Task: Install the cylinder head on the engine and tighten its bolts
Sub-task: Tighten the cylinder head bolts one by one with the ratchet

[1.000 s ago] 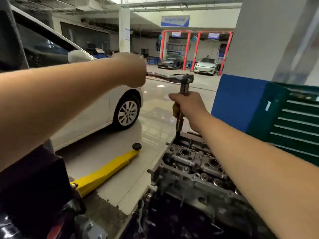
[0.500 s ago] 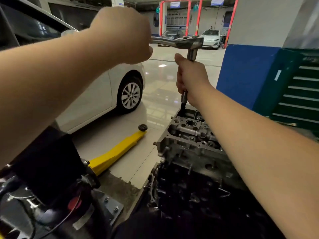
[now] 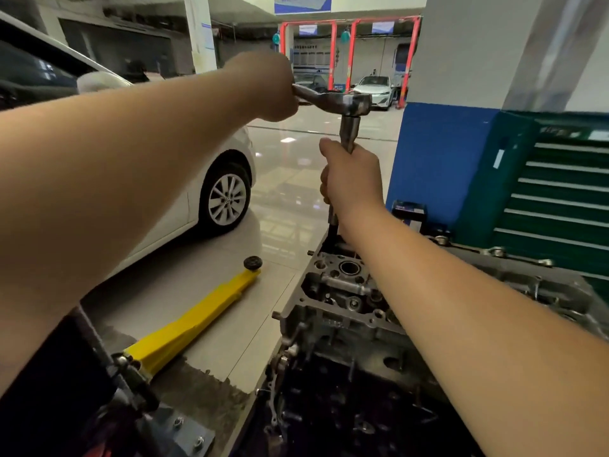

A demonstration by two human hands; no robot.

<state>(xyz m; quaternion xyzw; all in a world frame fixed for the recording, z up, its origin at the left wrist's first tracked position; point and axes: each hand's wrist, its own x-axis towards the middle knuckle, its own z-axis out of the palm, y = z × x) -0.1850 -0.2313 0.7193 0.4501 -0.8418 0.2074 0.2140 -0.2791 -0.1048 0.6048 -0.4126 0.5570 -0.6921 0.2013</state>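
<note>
Yellow jack (image 3: 194, 319) at 8 o'clock, car (image 3: 184, 192) at 10; left hand (image 3: 267, 87) grips ratchet (image 3: 342, 102), right hand (image 3: 352, 179) clamps extension (image 3: 348, 130) upright on head (image 3: 342, 291).

- Left arm stretched forward at head height, left hand (image 3: 263, 85) fisted round the ratchet handle (image 3: 309, 95).
- Right arm reaching forward, right hand (image 3: 351, 179) gripping the upright extension bar (image 3: 348, 131).

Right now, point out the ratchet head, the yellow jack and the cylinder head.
ratchet head (image 3: 354, 103): head view, on the metal head above the extension.
yellow jack (image 3: 194, 319): head view, on its long yellow arm.
cylinder head (image 3: 342, 288): head view, on its top face.
</note>
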